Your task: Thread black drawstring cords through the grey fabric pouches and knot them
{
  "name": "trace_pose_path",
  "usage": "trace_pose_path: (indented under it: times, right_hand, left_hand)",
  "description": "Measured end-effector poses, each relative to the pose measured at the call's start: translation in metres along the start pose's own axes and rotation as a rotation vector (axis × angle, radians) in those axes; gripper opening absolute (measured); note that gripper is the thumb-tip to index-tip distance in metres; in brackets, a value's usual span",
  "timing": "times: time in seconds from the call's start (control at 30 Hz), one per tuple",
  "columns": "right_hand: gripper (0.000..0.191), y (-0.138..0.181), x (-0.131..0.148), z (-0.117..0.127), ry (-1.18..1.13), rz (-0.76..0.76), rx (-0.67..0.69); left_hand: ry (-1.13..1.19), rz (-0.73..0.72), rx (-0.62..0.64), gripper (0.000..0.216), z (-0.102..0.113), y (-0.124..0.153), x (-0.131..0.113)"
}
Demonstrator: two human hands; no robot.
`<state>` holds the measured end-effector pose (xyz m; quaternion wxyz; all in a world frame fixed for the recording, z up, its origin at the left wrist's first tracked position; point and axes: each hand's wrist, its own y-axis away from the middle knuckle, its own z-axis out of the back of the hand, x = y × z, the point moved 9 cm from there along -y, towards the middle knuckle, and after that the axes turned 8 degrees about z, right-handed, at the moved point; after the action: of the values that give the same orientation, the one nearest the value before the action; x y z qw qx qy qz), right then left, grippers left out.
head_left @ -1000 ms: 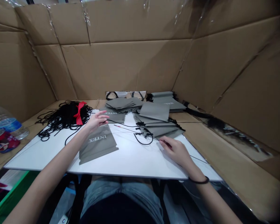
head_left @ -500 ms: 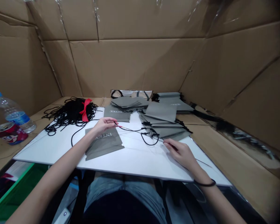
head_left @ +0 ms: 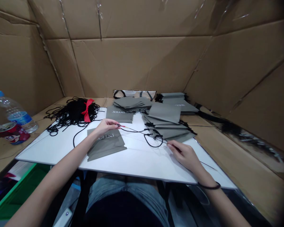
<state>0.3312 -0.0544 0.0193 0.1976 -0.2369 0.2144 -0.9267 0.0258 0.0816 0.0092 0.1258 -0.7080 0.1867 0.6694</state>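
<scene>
My left hand (head_left: 108,125) is closed in a pinch on a black cord, above a grey printed card or pouch (head_left: 107,145). A short reddish piece shows at its fingertips. From there thin dark strands cross the white board to my right hand (head_left: 182,154), which pinches a thin dark line, wire or thread, I cannot tell which. The line shows again beyond the hand, on the right. Between the hands lies a black cord loop (head_left: 153,146) with knotted parts, the thin line passing across it. How the strands join is too fine to make out.
A heap of black cords (head_left: 73,112) with a red ribbon (head_left: 87,110) lies at the left. Stacks of grey cards (head_left: 164,114) fill the back of the white board (head_left: 142,164). A bottle (head_left: 19,115) and a red can (head_left: 13,134) stand far left. Cardboard walls enclose the table.
Both hands keep their pinch and barely move. The reddish piece and strands at the left fingertips show slightly more. The whole view has shifted a little.
</scene>
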Motion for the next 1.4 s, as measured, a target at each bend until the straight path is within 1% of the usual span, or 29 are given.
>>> trace_pose_path:
  times: [0.17,0.27,0.4,0.47,0.6,0.73,0.77,0.83,0.9,0.93,0.97,1.03,1.1,1.2,1.27,1.33,1.4]
  right_hand:
    - [0.026,-0.001,0.001,0.001,0.012,-0.029,0.018]
    - [0.026,-0.002,0.003,-0.001,0.007,-0.020,0.043]
    - [0.026,-0.001,0.003,-0.003,0.021,-0.020,0.064]
    - [0.027,-0.001,0.002,-0.004,0.028,-0.023,0.072]
    - [0.027,0.000,-0.001,-0.005,0.047,-0.031,0.085]
    - [0.025,0.001,-0.005,-0.006,0.080,-0.072,0.106]
    - [0.024,0.000,-0.006,-0.004,0.090,-0.087,0.082]
    - [0.025,-0.002,-0.003,0.006,0.121,-0.091,-0.023]
    - [0.029,-0.004,0.007,0.015,0.158,-0.060,-0.135]
    - [0.031,-0.006,0.013,0.016,0.172,-0.048,-0.161]
    - [0.033,-0.008,0.017,0.013,0.175,-0.054,-0.158]
    - [0.035,-0.011,0.018,0.002,0.134,-0.124,-0.092]
    - [0.028,-0.016,0.016,-0.009,0.042,-0.178,-0.032]
    - [0.024,-0.028,0.013,-0.015,-0.060,-0.146,0.012]
    - [0.024,-0.039,0.007,-0.010,-0.095,-0.105,0.039]
    - [0.024,-0.051,-0.001,0.003,-0.094,-0.084,0.037]
    - [0.028,-0.063,-0.008,0.026,-0.035,-0.100,-0.051]
  left_hand:
    - [-0.017,-0.011,-0.001,0.031,0.001,-0.001,0.001]
    - [-0.033,-0.016,0.011,0.029,-0.002,0.001,-0.002]
    - [-0.042,-0.031,0.024,0.033,-0.006,0.004,-0.007]
    - [-0.061,-0.034,0.028,0.032,-0.006,0.004,-0.007]
    - [-0.098,-0.030,0.024,0.026,-0.004,0.003,-0.003]
    - [-0.065,-0.021,0.015,0.029,-0.004,0.003,0.001]
    - [-0.055,-0.018,0.011,0.030,-0.005,0.003,0.001]
    - [-0.039,-0.012,0.008,0.031,-0.007,0.004,0.001]
    - [-0.024,0.000,0.000,0.031,-0.008,0.004,0.002]
    - [-0.016,0.008,-0.009,0.032,-0.009,0.005,0.002]
    - [-0.008,0.015,-0.020,0.032,-0.008,0.005,0.002]
    - [0.002,0.029,-0.044,0.033,-0.008,0.007,0.001]
    - [0.006,0.029,-0.049,0.033,-0.008,0.009,-0.001]
    - [0.021,0.019,-0.051,0.031,-0.009,0.011,-0.004]
    - [0.025,0.020,-0.055,0.030,-0.008,0.011,-0.004]
    - [0.017,0.026,-0.055,0.030,-0.007,0.010,-0.003]
    - [0.017,0.030,-0.051,0.031,-0.006,0.009,-0.002]
